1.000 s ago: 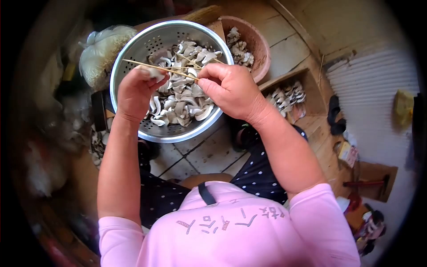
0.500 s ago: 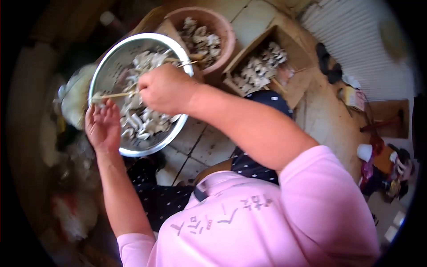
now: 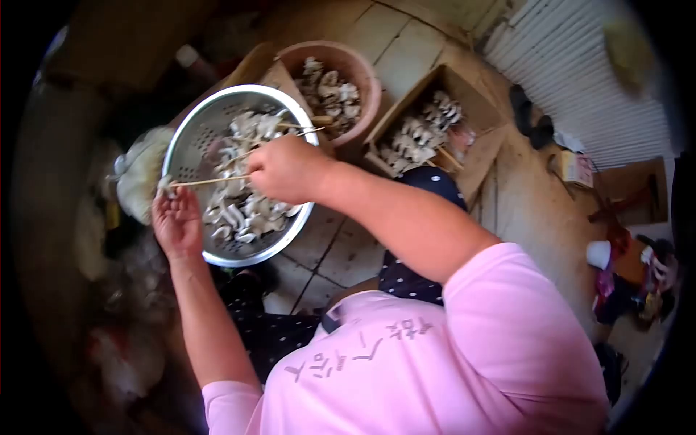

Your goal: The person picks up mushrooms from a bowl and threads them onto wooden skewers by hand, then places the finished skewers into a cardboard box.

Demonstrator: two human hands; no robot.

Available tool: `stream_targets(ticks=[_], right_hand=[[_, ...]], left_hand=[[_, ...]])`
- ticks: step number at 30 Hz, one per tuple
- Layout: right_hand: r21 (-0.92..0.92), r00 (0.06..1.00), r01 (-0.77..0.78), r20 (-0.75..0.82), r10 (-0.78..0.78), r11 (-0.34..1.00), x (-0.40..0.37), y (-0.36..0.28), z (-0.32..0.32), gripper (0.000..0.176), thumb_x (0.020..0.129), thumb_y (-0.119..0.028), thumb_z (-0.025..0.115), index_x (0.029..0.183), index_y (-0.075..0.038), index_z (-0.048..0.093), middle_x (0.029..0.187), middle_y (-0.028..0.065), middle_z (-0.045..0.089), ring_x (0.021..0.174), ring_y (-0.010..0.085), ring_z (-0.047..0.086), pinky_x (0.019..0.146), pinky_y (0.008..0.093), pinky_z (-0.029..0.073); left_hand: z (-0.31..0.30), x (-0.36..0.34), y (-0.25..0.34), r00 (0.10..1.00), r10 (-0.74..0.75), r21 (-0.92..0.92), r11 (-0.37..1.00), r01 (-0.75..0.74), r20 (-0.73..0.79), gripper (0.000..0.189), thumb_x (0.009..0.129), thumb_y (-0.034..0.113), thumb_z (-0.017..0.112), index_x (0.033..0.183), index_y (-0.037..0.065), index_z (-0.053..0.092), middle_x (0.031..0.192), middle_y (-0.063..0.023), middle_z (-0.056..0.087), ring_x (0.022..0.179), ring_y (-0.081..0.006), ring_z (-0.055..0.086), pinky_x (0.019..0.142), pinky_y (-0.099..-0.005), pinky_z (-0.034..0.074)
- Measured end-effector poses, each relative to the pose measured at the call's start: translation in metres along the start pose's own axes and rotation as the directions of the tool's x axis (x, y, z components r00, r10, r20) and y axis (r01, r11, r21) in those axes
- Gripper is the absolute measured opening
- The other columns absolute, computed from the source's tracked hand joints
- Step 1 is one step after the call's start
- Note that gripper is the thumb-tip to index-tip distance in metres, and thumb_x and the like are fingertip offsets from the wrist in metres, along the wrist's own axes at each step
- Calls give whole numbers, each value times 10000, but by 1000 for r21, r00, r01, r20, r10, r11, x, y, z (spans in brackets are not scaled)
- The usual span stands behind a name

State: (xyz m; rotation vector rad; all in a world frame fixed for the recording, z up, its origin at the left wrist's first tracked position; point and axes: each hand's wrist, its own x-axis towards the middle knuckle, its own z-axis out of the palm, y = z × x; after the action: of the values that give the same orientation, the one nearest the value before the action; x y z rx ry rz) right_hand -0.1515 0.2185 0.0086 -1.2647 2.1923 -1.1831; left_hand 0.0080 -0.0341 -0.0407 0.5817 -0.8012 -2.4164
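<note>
My right hand (image 3: 290,168) is closed round a thin wooden skewer (image 3: 210,181) over a metal colander (image 3: 190,138). The skewer runs left to its tip at my left hand (image 3: 179,221). Fingertips of that hand pinch a small mushroom piece (image 3: 167,186) right at the skewer's tip, near the colander's left rim. Beneath both hands, torn grey-white mushrooms (image 3: 246,217) fill much of the colander. More skewers lie across them, partly hidden by my right hand.
Behind the colander stands a pink tub (image 3: 366,80) with mushroom pieces in it. To its right, a cardboard box (image 3: 482,109) holds skewered mushrooms (image 3: 417,138). A whitish plastic bag (image 3: 141,174) sits left of the colander. Dark footwear (image 3: 533,119) lies at the right.
The whole view has shifted, so the colander and hands appear lower and farther right. Both hands keep their grip, with the skewer still stretched between them.
</note>
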Motion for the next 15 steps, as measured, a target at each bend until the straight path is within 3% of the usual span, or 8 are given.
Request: stream_targets(ticks=[4, 13, 15], right_hand=[[19, 994, -85, 77, 83, 996, -2, -7, -7, 245, 793, -214, 555, 899, -75, 727, 866, 175, 693, 845, 344, 666, 794, 413, 524], [26, 995, -73, 69, 71, 997, 1, -5, -5, 242, 786, -208, 564, 906, -78, 729, 867, 174, 695, 848, 340, 668, 795, 414, 525], [-5, 996, -73, 44, 73, 997, 0, -5, -5, 233, 790, -208, 574, 903, -79, 731, 868, 171, 696, 844, 340, 668, 790, 414, 525]], left_hand=[[10, -8, 2, 1000, 3, 22, 1000, -3, -27, 198, 970, 171, 538, 1081, 14, 585, 961, -97, 672, 866, -213, 671, 838, -381, 567], [16, -10, 10, 999, -40, 114, 993, 40, -4, 190, 979, 166, 556, 1088, 17, 598, 948, -92, 696, 835, -174, 692, 802, -345, 594], [20, -14, 8, 998, -8, 225, 974, 23, -65, 192, 979, 175, 565, 1093, 27, 611, 926, -77, 700, 812, -156, 690, 764, -322, 588]])
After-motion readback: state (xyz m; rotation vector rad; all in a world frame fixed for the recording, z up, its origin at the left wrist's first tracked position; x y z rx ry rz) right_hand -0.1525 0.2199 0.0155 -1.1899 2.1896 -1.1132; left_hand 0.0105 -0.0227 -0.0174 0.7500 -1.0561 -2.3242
